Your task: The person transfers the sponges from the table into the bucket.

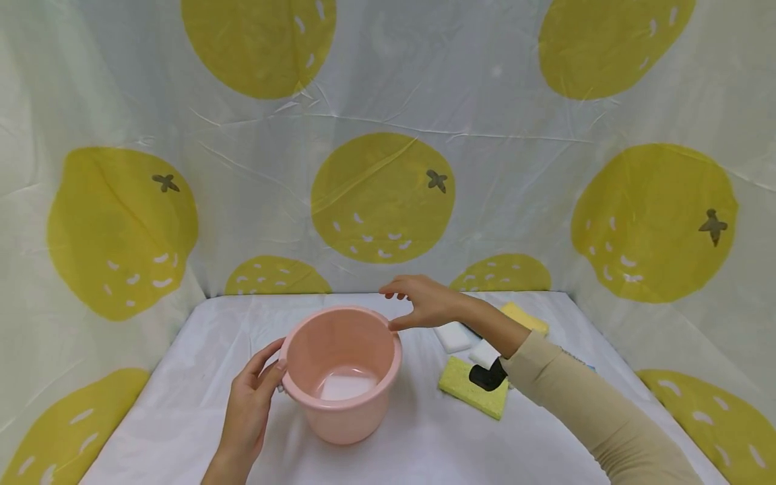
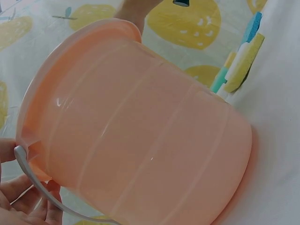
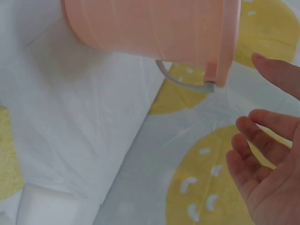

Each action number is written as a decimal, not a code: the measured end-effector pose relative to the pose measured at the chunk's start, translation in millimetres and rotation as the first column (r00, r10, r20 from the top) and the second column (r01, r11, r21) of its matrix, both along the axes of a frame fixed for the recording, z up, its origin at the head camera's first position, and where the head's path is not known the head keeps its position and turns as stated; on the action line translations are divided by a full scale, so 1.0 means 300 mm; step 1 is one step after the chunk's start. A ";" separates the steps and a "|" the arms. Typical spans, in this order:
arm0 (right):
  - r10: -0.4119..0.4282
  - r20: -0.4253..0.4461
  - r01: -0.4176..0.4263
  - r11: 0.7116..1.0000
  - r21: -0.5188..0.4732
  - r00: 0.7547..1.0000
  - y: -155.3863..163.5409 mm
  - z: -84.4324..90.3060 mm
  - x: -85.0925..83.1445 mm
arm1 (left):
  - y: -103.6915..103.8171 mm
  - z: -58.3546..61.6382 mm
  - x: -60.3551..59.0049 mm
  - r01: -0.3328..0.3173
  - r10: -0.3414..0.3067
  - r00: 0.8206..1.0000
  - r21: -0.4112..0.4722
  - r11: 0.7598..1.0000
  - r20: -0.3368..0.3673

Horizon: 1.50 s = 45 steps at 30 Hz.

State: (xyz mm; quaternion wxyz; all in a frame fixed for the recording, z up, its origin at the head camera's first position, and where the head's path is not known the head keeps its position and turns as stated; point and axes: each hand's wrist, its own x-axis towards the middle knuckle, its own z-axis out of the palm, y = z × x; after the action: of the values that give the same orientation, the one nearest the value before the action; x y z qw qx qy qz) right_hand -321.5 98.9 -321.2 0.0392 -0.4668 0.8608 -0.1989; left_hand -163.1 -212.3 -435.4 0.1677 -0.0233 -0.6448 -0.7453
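Pink bucket — smooth, round-rimmed plastic

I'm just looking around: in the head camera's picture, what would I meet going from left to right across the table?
Left hand → pink bucket → right hand → yellow-green sponge → beige sleeve. The other sponges overlap too much to place.

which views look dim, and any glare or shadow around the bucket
Head view brightest, pale sheen inside the bucket, soft shadow on the white cloth; left wrist view dimmer, small highlights on the bucket's side; right wrist view also dim, soft shadow on the cloth.
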 end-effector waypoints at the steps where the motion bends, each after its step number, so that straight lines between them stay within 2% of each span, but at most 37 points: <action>1: -0.007 0.006 0.007 1.000 -0.004 1.000 0.012 -0.002 0.001 | -0.001 -0.001 0.000 0.000 0.000 1.000 0.001 1.000 -0.003; 14: -0.108 0.066 0.111 0.993 -0.038 0.992 0.154 -0.069 0.004 | -0.004 0.000 -0.004 0.003 -0.003 1.000 0.002 1.000 0.013; 24: -0.181 0.055 0.184 0.982 -0.053 0.982 0.260 -0.143 -0.006 | -0.007 -0.004 -0.007 -0.001 0.001 1.000 0.008 1.000 0.017; 45: -0.335 0.062 0.338 0.940 -0.040 0.940 0.453 -0.221 0.016 | -0.009 -0.008 -0.007 0.002 -0.002 1.000 0.004 1.000 0.010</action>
State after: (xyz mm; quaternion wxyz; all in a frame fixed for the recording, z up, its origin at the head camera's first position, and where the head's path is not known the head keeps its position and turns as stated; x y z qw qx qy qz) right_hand -316.9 234.7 -387.5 0.0161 -0.3083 0.9212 -0.2367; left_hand -165.1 -215.1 -437.8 0.1638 -0.0196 -0.6440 -0.7470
